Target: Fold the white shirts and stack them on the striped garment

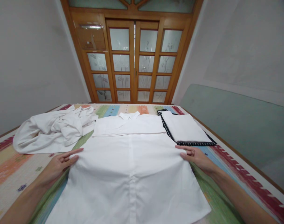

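A white button-front shirt (pixel 130 155) lies spread in front of me, its collar at the far end and its hem toward me. Across its upper part, the sleeves seem folded inward in a band below the collar. My left hand (pixel 65 159) pinches the shirt's left side edge between thumb and fingers. On the opposite edge, at about the same height, my right hand (pixel 195 157) grips the cloth the same way. Between the hands the fabric is lifted slightly, with soft creases running toward the button placket.
A crumpled white garment (pixel 55 129) lies at the left. To the right sits a stack of folded clothes (pixel 185 127), white over black with striped trim. Everything rests on a bed with a multicoloured striped sheet (pixel 6 174). Beyond are wooden glass-paned doors (pixel 133 62); a pale green headboard-like panel (pixel 239 124) stands right.
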`<action>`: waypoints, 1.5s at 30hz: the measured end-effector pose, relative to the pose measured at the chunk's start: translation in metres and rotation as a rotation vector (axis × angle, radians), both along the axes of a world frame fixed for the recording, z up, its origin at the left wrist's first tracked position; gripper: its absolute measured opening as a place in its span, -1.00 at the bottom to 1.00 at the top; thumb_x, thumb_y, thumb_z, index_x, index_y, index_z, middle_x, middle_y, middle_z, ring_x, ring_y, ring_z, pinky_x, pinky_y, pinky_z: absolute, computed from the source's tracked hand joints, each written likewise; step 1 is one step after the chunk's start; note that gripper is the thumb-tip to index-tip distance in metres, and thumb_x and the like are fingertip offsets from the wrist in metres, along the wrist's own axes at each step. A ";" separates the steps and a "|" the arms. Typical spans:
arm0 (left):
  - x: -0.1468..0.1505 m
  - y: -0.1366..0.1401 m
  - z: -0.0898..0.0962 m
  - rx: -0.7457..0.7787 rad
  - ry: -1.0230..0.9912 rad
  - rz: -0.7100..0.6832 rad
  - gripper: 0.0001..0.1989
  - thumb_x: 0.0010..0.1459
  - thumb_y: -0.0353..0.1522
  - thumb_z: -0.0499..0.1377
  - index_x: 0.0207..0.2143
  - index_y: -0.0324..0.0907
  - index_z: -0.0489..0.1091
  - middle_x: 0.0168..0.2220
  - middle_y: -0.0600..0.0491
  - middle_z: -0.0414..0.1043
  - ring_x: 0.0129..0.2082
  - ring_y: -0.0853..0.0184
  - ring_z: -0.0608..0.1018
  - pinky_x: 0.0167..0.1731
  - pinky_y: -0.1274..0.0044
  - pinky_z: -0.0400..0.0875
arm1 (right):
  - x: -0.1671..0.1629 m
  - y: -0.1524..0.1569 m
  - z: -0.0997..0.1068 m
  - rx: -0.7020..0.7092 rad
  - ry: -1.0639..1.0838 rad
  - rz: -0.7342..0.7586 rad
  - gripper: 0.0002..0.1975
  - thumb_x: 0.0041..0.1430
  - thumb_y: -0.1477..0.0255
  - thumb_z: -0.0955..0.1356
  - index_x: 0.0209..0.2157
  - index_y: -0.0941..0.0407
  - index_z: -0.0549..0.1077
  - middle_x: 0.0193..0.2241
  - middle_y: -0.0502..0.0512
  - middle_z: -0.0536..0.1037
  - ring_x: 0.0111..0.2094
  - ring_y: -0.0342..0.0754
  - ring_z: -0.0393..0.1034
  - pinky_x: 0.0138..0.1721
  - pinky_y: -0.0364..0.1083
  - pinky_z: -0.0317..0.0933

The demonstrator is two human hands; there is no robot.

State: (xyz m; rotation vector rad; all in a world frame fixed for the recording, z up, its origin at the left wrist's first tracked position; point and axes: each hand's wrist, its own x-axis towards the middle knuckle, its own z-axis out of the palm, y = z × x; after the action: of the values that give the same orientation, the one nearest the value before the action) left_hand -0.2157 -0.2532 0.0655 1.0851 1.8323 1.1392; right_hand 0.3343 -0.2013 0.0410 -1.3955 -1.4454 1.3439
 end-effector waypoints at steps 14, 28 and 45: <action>-0.008 0.017 0.006 -0.118 -0.110 -0.219 -0.15 -0.37 0.01 0.46 0.00 -0.20 0.47 -0.28 0.03 0.63 -0.20 0.15 0.62 -0.17 0.43 0.54 | -0.002 0.020 -0.003 0.062 -0.048 0.007 -0.35 -0.13 0.11 0.53 -0.02 0.18 0.54 -0.24 0.22 0.65 -0.21 0.13 0.55 -0.18 0.02 0.42; 0.004 0.031 0.008 -0.017 0.188 -0.017 -0.47 -0.48 -0.02 0.38 -0.43 -0.17 0.55 -0.47 -0.03 0.59 -0.37 0.10 0.60 -0.46 0.47 0.49 | -0.010 0.043 0.000 0.295 -0.239 -0.177 -0.52 -0.15 0.08 0.48 -0.31 0.19 0.59 -0.43 0.18 0.62 -0.39 0.08 0.49 -0.41 -0.06 0.34; 0.006 0.086 -0.014 0.172 0.423 -0.035 -0.58 -0.08 0.03 0.05 -0.38 -0.12 0.29 -0.47 0.05 0.45 -0.42 0.24 0.49 -0.41 0.50 0.37 | -0.039 0.098 -0.009 0.552 -0.458 -0.253 -0.72 0.20 0.13 0.20 -0.33 0.06 0.27 -0.54 -0.06 0.36 -0.46 -0.06 0.26 -0.38 -0.13 0.12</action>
State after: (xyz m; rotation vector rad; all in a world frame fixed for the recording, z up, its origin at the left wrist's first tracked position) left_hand -0.2098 -0.1675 0.0516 1.5462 2.0474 1.1255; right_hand 0.2955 -0.1036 0.0322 -1.4860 -1.6887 0.4216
